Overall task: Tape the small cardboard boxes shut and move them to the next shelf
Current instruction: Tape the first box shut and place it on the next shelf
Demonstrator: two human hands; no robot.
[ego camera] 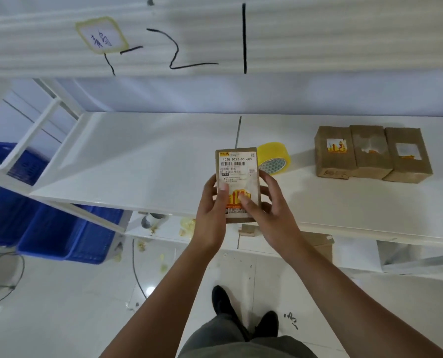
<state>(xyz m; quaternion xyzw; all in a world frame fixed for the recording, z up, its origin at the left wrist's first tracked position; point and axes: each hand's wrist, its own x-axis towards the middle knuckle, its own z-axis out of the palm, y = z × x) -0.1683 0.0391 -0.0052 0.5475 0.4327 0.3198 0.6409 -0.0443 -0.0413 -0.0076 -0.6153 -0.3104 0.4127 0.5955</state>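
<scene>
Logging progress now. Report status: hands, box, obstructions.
Both hands, left hand and right hand, gripping labelled box above shelf. Tape roll just behind. Three boxes shelved right. Nothing blocking.

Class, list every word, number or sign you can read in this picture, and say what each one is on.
"102B D287-00 603": shipping label on the held box.
Barcode and small print under it: too blurred to read.
Handwriting on the taped note on the upper shelf: illegible.
Torn stickers on the three boxes: no readable text.

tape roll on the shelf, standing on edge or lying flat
Tilted: the yellow tape roll leans partly on edge, its patterned core facing the camera, behind the held box.
</scene>
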